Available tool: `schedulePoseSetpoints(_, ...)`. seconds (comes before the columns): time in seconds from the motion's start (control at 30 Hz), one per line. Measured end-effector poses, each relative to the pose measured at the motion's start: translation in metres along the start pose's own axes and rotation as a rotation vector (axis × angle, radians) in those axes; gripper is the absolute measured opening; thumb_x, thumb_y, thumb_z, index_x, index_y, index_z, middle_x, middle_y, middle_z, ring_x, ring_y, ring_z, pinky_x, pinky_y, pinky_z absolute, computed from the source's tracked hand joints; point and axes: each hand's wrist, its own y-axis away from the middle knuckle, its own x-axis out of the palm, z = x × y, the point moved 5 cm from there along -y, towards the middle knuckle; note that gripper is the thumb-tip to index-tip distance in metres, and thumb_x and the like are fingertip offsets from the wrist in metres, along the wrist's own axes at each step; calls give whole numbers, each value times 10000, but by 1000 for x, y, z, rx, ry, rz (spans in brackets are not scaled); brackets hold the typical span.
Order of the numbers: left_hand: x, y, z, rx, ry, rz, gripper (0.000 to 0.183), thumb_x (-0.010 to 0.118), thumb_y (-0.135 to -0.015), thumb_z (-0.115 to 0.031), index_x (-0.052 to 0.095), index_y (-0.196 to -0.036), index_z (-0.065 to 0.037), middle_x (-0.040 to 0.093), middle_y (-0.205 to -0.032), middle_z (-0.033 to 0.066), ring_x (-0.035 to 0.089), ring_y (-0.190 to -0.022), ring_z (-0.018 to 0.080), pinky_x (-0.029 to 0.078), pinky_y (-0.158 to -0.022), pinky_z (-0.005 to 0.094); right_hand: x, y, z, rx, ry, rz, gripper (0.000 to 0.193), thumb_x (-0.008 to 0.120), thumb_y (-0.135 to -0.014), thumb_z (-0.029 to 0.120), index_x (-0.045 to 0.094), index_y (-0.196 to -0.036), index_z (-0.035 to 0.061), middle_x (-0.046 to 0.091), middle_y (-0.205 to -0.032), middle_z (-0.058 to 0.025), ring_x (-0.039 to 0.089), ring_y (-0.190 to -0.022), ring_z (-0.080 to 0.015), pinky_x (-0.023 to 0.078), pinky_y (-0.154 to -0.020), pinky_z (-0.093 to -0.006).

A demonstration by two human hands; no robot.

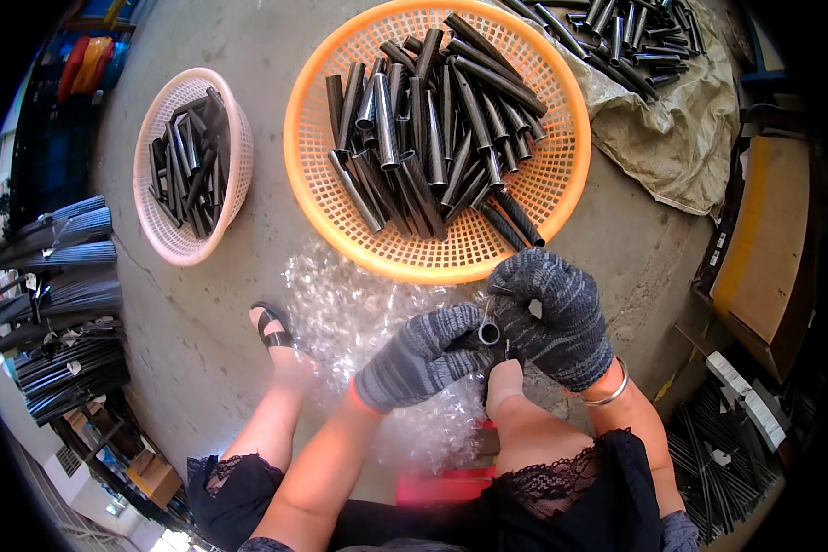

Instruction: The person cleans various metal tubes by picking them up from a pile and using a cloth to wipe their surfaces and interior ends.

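Note:
Grey knit gloves cover both hands, which meet just below the rim of a large orange plastic basket (296, 175). My left hand (423, 357) is closed around a short dark tube (489, 334), whose round open end faces up toward me. Beside it, my right hand (552, 317) is curled with thumb and forefinger pinched together at the tube's edge. What those fingertips hold is too small to make out. A pile of short black glossy tubes (437, 138) lies in the orange basket, and two of them rest against its near side.
At the left stands a smaller pink basket (147, 221) with similar tubes. Clear plastic scraps (340, 294) litter the floor around my feet. More tubes lie on a beige sack (671, 156) at the far right. Cardboard boxes (764, 239) and bundled rods (73, 294) line the sides.

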Motion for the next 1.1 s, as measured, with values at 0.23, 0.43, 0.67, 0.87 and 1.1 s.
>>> schedulePoseSetpoints(0.23, -9, 6, -10, 91, -202, 242, 227, 704, -755, 21, 655, -968, -39, 639, -986, 84, 584, -956, 240, 453, -881, 357, -39, 7, -30, 261, -72, -70, 201, 649, -732, -71, 630, -918, 5, 654, -897, -82, 629, -774, -165, 499, -702, -282)
schedulePoseSetpoints(0.43, -24, -20, -34, 490, -750, 43, 335, 706, -645, 19, 652, -955, -98, 595, -1046, 91, 532, -1095, 323, 418, -943, 410, -84, 19, -56, 462, -546, -138, 186, 664, -765, -36, 630, -939, 22, 649, -1025, -94, 597, -731, -113, 499, -657, -242)
schedulePoseSetpoints(0.67, -9, -76, 39, 335, -898, -19, 513, 579, -735, 51, 532, -1235, -50, 549, -1202, 188, 484, -1179, 354, 362, -1038, 418, -95, 22, -66, 497, -430, -380, 189, 629, -798, -40, 617, -978, 16, 662, -954, -86, 596, -727, -101, 488, -637, -223)
schedulePoseSetpoints(0.87, -23, -87, 54, 390, -919, 10, 475, 486, -774, 55, 493, -1246, 7, 538, -1221, 202, 506, -1159, 336, 385, -1027, 383, -92, 22, -69, 522, -383, -306, 191, 620, -817, -26, 610, -1006, 3, 661, -924, -65, 590, -750, -88, 487, -655, -225)
schedulePoseSetpoints(1.1, -33, -173, 29, 120, -1198, -104, 326, 567, -845, -154, 567, -1157, -58, 614, -1026, 172, 580, -972, 341, 469, -846, 410, -89, 19, -69, 509, -398, -326, 190, 626, -811, -28, 618, -999, 2, 659, -906, -60, 582, -734, -88, 480, -656, -223)
